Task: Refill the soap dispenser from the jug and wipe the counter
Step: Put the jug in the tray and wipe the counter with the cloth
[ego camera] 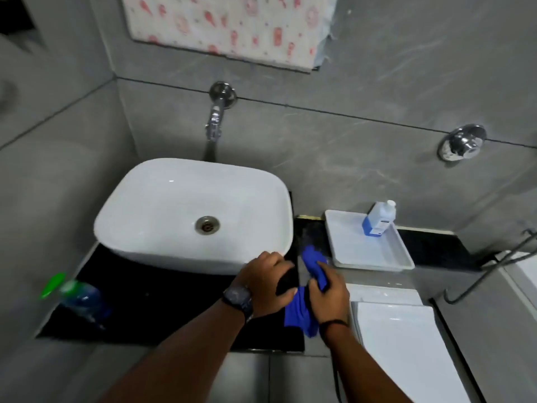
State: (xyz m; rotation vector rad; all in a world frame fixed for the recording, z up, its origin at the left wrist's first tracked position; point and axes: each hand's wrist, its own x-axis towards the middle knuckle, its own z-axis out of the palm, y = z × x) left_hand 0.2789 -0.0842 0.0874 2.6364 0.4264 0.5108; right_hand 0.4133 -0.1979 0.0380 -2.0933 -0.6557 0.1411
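With both the left hand (266, 282) and right hand (327, 295) gripping the crumpled blue cloth (300, 311), flatten it first, then wipe the glossy black counter (151, 301) in overlapping strokes.

Blurred by motion: bottle with green cap (76, 295) at the tabletop's (162, 303) left end, label unreadable. Hidden: part of the blue cloth (302, 309) inside the right hand (327, 292), its fingers (315, 282) wrapped out of sight. Too small to read: soap dispenser (379, 218) label. Cut off at the right edge: white fixture (406, 344) and grey hose (494, 271).
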